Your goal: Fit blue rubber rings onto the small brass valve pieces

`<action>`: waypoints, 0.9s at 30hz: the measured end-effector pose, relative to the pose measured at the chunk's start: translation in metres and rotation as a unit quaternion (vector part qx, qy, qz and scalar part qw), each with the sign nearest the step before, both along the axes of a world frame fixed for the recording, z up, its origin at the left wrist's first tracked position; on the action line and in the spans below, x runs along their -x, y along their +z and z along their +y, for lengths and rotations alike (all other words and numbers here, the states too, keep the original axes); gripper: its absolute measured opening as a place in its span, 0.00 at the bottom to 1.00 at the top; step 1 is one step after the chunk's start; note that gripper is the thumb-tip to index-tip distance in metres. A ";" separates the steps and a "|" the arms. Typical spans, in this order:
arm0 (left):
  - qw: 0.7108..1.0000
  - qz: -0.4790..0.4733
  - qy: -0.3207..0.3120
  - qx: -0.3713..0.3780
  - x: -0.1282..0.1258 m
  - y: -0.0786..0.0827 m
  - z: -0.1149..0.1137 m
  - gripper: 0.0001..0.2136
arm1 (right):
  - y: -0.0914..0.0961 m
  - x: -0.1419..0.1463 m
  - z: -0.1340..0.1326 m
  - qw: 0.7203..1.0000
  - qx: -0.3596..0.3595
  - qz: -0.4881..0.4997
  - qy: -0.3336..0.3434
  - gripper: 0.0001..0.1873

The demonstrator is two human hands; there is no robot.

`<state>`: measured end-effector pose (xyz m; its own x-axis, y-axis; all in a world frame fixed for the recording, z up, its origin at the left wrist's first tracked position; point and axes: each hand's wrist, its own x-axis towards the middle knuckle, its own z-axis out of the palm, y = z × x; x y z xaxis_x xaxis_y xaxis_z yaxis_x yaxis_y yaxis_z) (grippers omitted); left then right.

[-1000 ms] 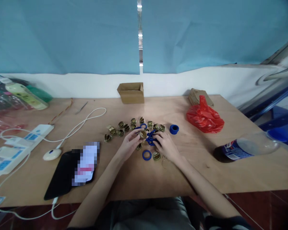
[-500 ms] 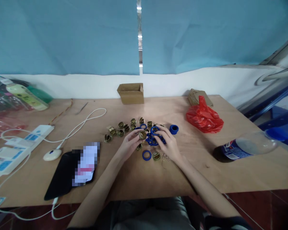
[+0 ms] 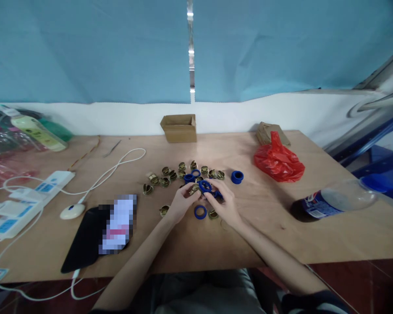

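My left hand (image 3: pixel 184 199) is closed on a brass-coloured round metal fitting (image 3: pixel 194 188). Against its right side, my right hand (image 3: pixel 225 201) pinches a blue ring (image 3: pixel 205 186); whether ring and fitting touch is hard to make out. Several brass-coloured fittings (image 3: pixel 165 182) lie beyond and to the left of my hands. Just below my hands a loose blue ring (image 3: pixel 200 212) rests flat on the table, beside another fitting (image 3: pixel 212 214) partly covered by my right hand. More blue rings (image 3: pixel 218 195) are partly hidden behind my right fingers.
On the wooden table (image 3: pixel 268 240) stand a cardboard box (image 3: pixel 180 130) at the back and a red plastic bag (image 3: pixel 278 159) at right. A drink bottle (image 3: pixel 334 201) lies on its side. Left are a phone (image 3: pixel 118 226), a white power strip (image 3: pixel 29 205) and cables.
My hands have come together, the left moving right with the fitting and the right moving left with the blue ring. A fitting left of my left hand is now uncovered.
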<state>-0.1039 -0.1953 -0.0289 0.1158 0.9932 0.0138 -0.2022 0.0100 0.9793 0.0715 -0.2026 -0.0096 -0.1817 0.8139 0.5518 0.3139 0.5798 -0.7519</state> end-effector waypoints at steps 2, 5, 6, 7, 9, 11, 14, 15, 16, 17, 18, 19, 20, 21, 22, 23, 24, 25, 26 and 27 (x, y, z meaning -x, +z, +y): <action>1.000 0.018 0.004 0.007 0.001 0.000 0.001 0.16 | 0.000 -0.001 -0.001 1.000 -0.018 -0.003 -0.001 0.18; 0.999 0.008 -0.019 0.040 0.002 0.001 0.002 0.22 | 0.001 -0.002 -0.001 0.999 -0.033 -0.015 0.005 0.19; 0.998 0.002 -0.028 0.053 0.003 0.001 0.002 0.24 | 0.001 -0.002 -0.002 0.999 -0.036 -0.020 0.007 0.19; 0.997 -0.004 -0.034 0.065 0.003 0.001 0.002 0.25 | 0.001 -0.002 -0.002 0.999 -0.041 -0.025 0.010 0.19; 0.996 -0.018 -0.041 0.084 0.003 0.001 0.002 0.26 | 0.000 -0.001 -0.003 0.998 -0.054 -0.036 0.013 0.20; 0.993 -0.042 -0.047 0.102 0.003 0.001 0.002 0.27 | -0.001 -0.001 -0.004 0.996 -0.067 -0.050 0.012 0.21; 0.986 -0.087 -0.064 0.126 0.003 0.002 0.001 0.29 | -0.004 0.000 -0.003 0.994 -0.076 -0.083 0.015 0.22; 0.984 -0.100 -0.069 0.132 0.003 0.003 0.001 0.29 | -0.005 -0.001 -0.003 0.992 -0.078 -0.094 0.019 0.22; 0.982 -0.112 -0.071 0.134 0.002 0.004 0.001 0.28 | -0.007 -0.001 -0.002 0.991 -0.080 -0.105 0.024 0.22; 0.981 -0.121 -0.072 0.135 0.002 0.004 0.000 0.28 | -0.008 -0.001 -0.001 0.990 -0.081 -0.113 0.028 0.22; 0.980 -0.127 -0.073 0.134 0.002 0.005 0.000 0.27 | -0.009 -0.001 -0.001 0.989 -0.082 -0.119 0.029 0.22; 0.980 -0.131 -0.073 0.132 0.002 0.005 0.000 0.26 | -0.010 -0.001 0.000 0.989 -0.083 -0.122 0.028 0.23; 0.980 -0.134 -0.071 0.129 0.002 0.005 0.001 0.25 | -0.010 -0.001 0.001 0.988 -0.084 -0.124 0.025 0.23; 0.980 -0.136 -0.069 0.126 0.003 0.004 0.001 0.24 | -0.011 -0.001 0.001 0.988 -0.084 -0.124 0.022 0.23; 0.980 -0.138 -0.066 0.123 0.003 0.004 0.001 0.23 | -0.011 -0.001 0.001 0.989 -0.083 -0.124 0.019 0.23; 0.981 -0.139 -0.065 0.119 0.004 0.003 0.001 0.22 | -0.012 -0.001 0.002 0.989 -0.083 -0.125 0.017 0.24; 0.981 -0.140 -0.064 0.115 0.005 0.003 0.002 0.21 | -0.012 -0.002 0.002 0.988 -0.083 -0.129 0.017 0.24; 0.982 -0.139 -0.063 0.109 0.005 0.002 0.002 0.20 | -0.012 -0.002 0.003 0.987 -0.085 -0.136 0.019 0.24; 0.983 -0.136 -0.064 0.102 0.006 0.002 0.002 0.20 | -0.013 -0.002 0.003 0.985 -0.089 -0.148 0.021 0.25; 0.984 -0.134 -0.066 0.095 0.007 0.002 0.001 0.20 | -0.013 -0.003 0.004 0.981 -0.095 -0.166 0.023 0.25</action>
